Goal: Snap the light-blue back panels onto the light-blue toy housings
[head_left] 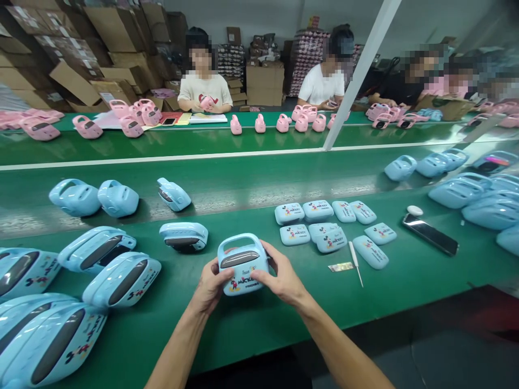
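Between my two hands, just above the green table, is a light blue plastic case (243,265) with a carry handle on top. Its front has a dark oval window and a printed Mickey design facing me. My left hand (213,281) grips its left side, thumb on the front. My right hand (281,273) holds the right side, its thumb pressed near the print; the fingers behind are hidden. To the right lie several loose blue printed covers (294,235). A white-handled screwdriver (354,256) and a small printed strip (341,267) rest beside them.
Blue handled cases crowd the table's left (121,281) and right (494,210). A black phone (430,234) lies near a small white round piece (414,210). Beyond the conveyor belt (243,181), several people sit at a bench with pink cases (260,124). A white post (360,75) rises mid-right.
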